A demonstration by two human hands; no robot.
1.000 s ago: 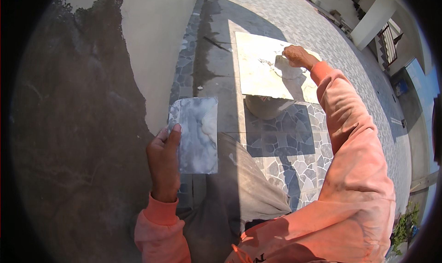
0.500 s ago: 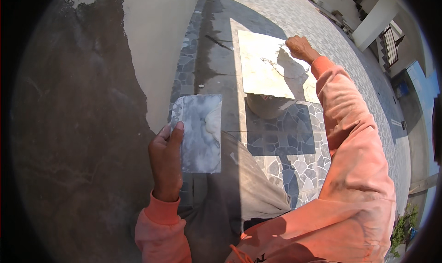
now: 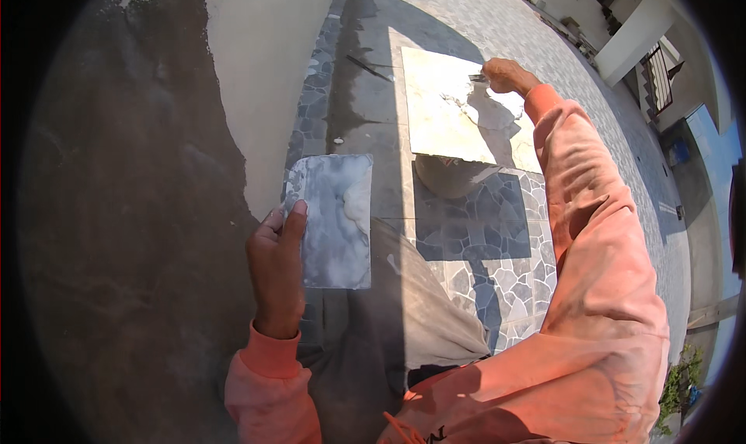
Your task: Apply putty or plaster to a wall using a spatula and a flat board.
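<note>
My left hand (image 3: 277,261) grips a flat rectangular plate (image 3: 326,250) by its left edge, thumb on the face. Whitish paste smears the plate, with a thicker lump (image 3: 357,205) along its right side. My right hand (image 3: 507,76) is closed at the far right of a pale, sunlit board (image 3: 435,125). A small dark edge of a tool, perhaps a scraper (image 3: 476,78), pokes out from its fingers; the rest is hidden. Paste (image 3: 491,110) lies on the board near that hand, partly in shadow. Under the board stands a round bucket (image 3: 451,178).
At left rises a wall (image 3: 132,234), its dark damp-looking coat meeting a paler part (image 3: 264,71). Stone-patterned tiles (image 3: 458,285) cover the floor around the bucket. A dark thin strip (image 3: 368,69) lies beyond my left hand. My knee (image 3: 435,312) is below the board.
My left hand and the plate have shifted slightly up and left. My right hand has turned at about the same spot, and the tool's edge now shows beside its fingers.
</note>
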